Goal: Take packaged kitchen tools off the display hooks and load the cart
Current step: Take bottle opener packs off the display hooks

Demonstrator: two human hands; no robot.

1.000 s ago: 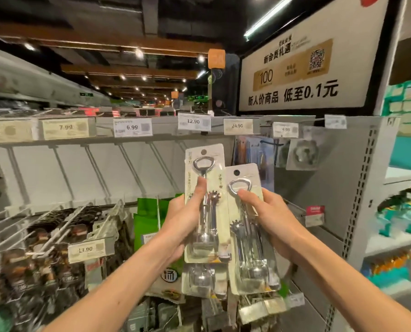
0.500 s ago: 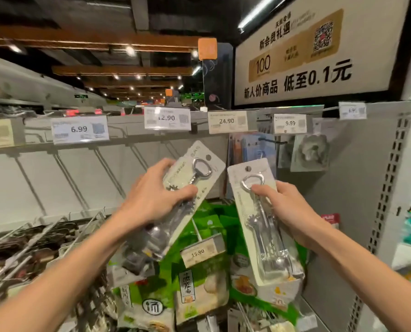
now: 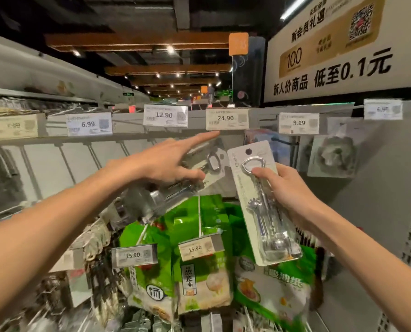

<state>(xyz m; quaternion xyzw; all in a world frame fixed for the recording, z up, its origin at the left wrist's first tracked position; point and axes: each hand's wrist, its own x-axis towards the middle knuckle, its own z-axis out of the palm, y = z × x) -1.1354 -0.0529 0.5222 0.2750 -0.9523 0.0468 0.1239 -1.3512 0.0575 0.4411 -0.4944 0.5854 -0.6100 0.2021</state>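
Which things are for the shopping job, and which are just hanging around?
For the job: left opener pack in the left hand; right opener pack in the right hand.
Just there: green bags, 24.90 price tag, white sign.

Prices 6.99, 12.90, 24.90 and 9.99 are printed on the upper rail tags (image 3: 165, 115). 15.90 is shown on two hook tags (image 3: 195, 249). "低至0.1元" is written on the wall sign (image 3: 331, 68).

Grey pegboard shelving (image 3: 379, 212), dark ceiling (image 3: 128, 15), wooden beams (image 3: 137, 40), small spotlights (image 3: 170, 49).
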